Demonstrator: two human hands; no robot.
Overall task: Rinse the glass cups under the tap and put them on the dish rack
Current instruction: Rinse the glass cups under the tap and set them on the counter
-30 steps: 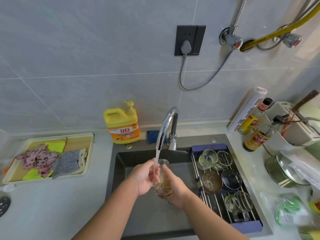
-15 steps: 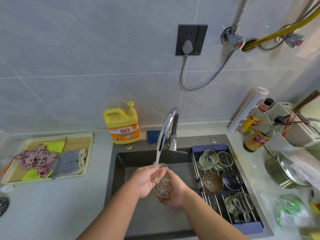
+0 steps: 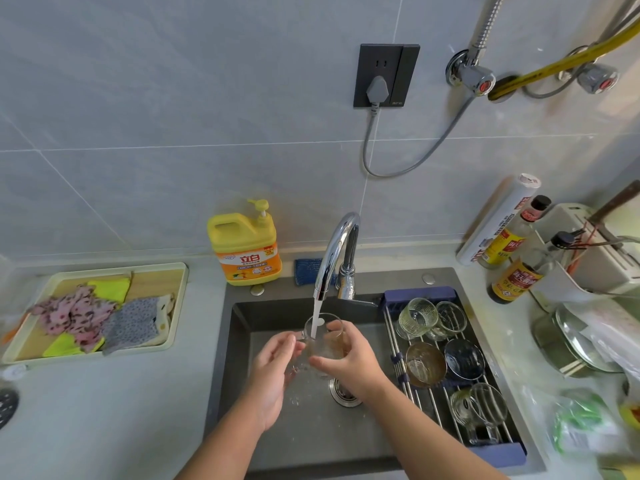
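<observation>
**Glass cup held in the stream for rinsing**

The clear glass cup (image 3: 323, 342) stands mouth up directly below the spout of the curved chrome tap (image 3: 335, 254), so the white water stream (image 3: 314, 317) falls into it. I judge this is the rinsing step. The right hand (image 3: 351, 367), just right of the tap, curls its fingers and thumb around the cup wall and carries it. The left hand (image 3: 273, 370), just left of the tap, has loose, spread fingers at the cup's side, probably to steady it. Whether it really touches the cup is hard to tell. The blue-ended wire dish rack (image 3: 420, 294), right of the tap, already has other glass cups (image 3: 417, 317) on it. The hands hide the held cup's base, and its transparent edges are hard to make out.
</observation>
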